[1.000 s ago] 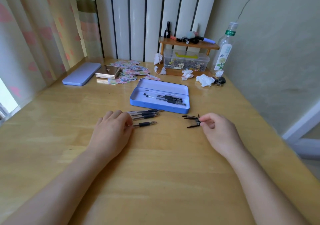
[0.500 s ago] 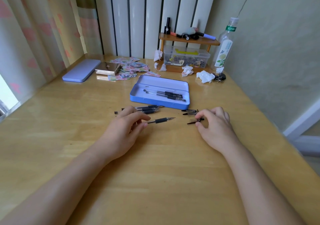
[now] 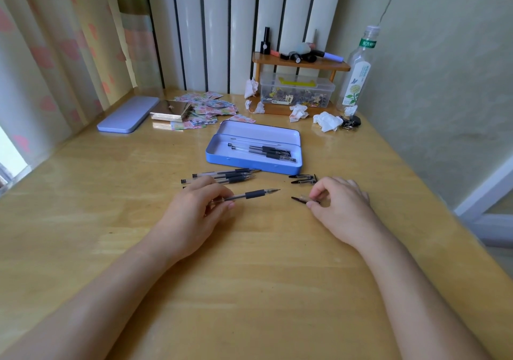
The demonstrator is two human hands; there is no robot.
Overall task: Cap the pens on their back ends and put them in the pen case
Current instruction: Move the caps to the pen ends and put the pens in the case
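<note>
My left hand (image 3: 198, 209) grips an uncapped black pen (image 3: 255, 194) by its back half, tip pointing right, just above the wooden table (image 3: 249, 290). My right hand (image 3: 340, 201) pinches a black pen cap (image 3: 301, 199) between thumb and forefinger. Two more caps (image 3: 302, 179) lie beyond that hand. Several uncapped pens (image 3: 222, 177) lie in a row behind my left hand. The open blue pen case (image 3: 222, 155) sits further back and holds a few pens (image 3: 263, 151).
A closed lilac case (image 3: 127, 114), a small metal box (image 3: 170, 109) and scattered stickers (image 3: 211, 107) lie at the back left. A small wooden shelf (image 3: 301, 64) over a clear plastic box (image 3: 297, 91), crumpled tissues (image 3: 327, 120) and a bottle (image 3: 358, 73) stand at the back right.
My left hand lifted one pen from the row and brought it toward the middle. My right hand closed on a cap and drew it slightly toward me.
</note>
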